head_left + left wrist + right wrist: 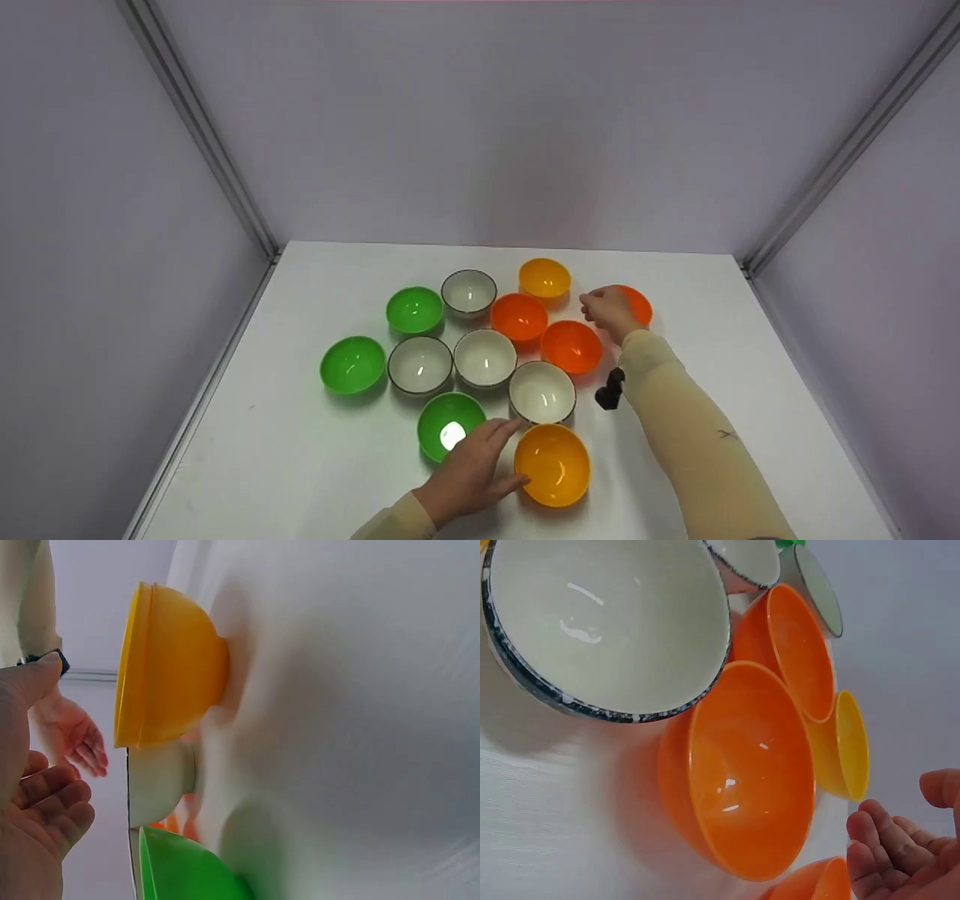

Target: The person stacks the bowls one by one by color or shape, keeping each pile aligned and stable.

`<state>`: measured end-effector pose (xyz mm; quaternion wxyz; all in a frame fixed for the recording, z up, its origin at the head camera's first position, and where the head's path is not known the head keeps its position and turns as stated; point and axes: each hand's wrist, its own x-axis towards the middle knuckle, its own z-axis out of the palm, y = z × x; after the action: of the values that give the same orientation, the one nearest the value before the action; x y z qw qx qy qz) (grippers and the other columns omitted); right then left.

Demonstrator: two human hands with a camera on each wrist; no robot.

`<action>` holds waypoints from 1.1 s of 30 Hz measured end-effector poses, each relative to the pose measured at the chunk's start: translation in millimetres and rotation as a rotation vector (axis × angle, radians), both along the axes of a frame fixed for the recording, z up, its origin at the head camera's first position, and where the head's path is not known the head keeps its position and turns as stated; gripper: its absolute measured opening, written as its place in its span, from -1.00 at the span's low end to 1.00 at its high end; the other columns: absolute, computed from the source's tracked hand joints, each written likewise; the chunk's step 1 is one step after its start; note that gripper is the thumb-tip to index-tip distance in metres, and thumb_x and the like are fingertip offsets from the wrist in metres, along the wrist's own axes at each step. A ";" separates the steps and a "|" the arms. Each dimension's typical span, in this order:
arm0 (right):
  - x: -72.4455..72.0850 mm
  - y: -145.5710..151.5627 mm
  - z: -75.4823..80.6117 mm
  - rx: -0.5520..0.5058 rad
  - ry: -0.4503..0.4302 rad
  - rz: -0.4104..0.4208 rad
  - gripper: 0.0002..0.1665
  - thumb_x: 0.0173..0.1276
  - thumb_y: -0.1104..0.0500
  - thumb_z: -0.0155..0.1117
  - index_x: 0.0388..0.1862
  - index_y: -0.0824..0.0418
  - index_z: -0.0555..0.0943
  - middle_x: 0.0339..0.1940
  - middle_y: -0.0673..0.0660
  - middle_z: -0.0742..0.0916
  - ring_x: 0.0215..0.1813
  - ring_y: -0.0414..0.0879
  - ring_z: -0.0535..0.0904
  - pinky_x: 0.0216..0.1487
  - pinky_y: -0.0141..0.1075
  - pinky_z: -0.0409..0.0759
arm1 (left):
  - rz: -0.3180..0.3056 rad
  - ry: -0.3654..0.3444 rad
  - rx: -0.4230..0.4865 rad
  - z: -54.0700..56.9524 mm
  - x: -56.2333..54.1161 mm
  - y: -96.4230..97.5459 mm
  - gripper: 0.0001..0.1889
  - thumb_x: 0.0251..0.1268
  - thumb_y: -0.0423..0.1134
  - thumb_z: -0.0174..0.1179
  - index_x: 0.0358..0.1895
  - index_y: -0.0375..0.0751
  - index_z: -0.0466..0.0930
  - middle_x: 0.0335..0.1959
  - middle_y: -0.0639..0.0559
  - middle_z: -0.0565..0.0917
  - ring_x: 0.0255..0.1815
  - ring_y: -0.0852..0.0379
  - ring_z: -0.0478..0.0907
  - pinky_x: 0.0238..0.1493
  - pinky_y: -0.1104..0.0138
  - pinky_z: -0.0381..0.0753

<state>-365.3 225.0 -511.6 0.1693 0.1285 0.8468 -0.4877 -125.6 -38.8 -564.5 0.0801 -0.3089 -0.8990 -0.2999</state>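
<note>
My left hand [474,471] hovers between a green bowl [441,421] and the front yellow bowl [553,466], thumb beside the yellow rim. In the left wrist view, a gap separates this relaxed hand [41,802] from the yellow bowl [176,667], and it holds nothing. At the far right, my right hand [611,311] is raised over the table, partly hiding an orange bowl [637,306]. Its fingers are loosely bent with nothing between them, as the right wrist view shows the hand [900,855] apart from the nearby orange bowl [754,772].
Several white dark-rimmed bowls [541,394] stand close together mid-table. Two more orange bowls [571,349] and a back yellow bowl [544,279] lie right of them, two green bowls [352,366] left. Grey panels [510,135] enclose the white table [255,450] at the back and sides.
</note>
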 end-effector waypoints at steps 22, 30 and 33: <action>-7.8 -20.4 -36.6 0.009 -0.011 -0.017 -0.33 0.39 0.01 0.01 0.37 0.33 0.23 0.10 0.22 0.53 0.14 0.13 0.43 0.23 -0.01 0.44 | 0.061 -0.051 0.066 0.0 31.1 -2.0 -0.26 0.13 0.10 0.34 0.35 -0.07 0.31 0.12 0.11 0.52 0.09 0.18 0.49 0.11 0.26 0.55; -9.7 -12.3 -38.8 -0.012 -0.041 -0.030 -0.28 0.47 -0.03 0.02 0.42 0.35 0.14 0.08 0.23 0.52 0.11 0.11 0.45 0.24 -0.04 0.45 | 0.059 0.019 0.083 3.7 36.5 -0.4 -0.28 0.14 0.09 0.34 0.32 -0.15 0.35 0.11 0.05 0.53 0.10 0.14 0.50 0.12 0.25 0.55; -8.8 -8.7 -38.2 -0.028 -0.055 -0.024 -0.26 0.47 -0.02 0.01 0.45 0.35 0.09 0.10 0.24 0.51 0.12 0.12 0.46 0.24 -0.05 0.45 | 0.062 0.044 0.093 2.6 37.3 -0.8 -0.28 0.12 0.08 0.35 0.30 -0.17 0.36 0.12 0.04 0.54 0.11 0.14 0.50 0.12 0.26 0.54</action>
<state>-374.1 216.3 -549.7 0.1884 0.1494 0.8332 -0.4980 -88.2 -39.6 -561.9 0.1234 -0.2832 -0.8913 -0.3319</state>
